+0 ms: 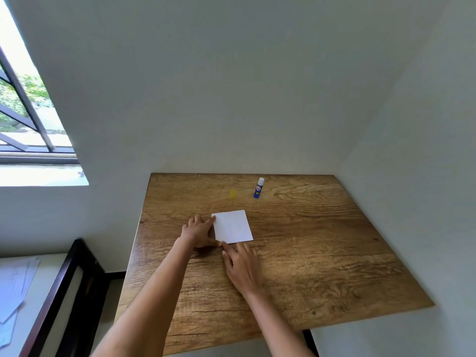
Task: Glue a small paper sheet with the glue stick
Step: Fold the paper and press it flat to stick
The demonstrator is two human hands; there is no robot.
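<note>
Head view: our left hand (199,231) lies spread on the paper sheet's (233,226) edge, right hand (242,266) fingertips pressing its corner; uncapped glue stick (258,188) may dry out.

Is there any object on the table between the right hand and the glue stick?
Only the paper sheet lies between the right hand and the glue stick, flat on the table. The yellow cap stands off to the left.

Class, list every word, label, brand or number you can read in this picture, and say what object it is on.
Blue glue stick with a white top: has a red and white label, too small and blurred to read.
White paper sheet: no print visible.
Small yellow cap: no text visible.
Nothing else carries legible text.
</note>
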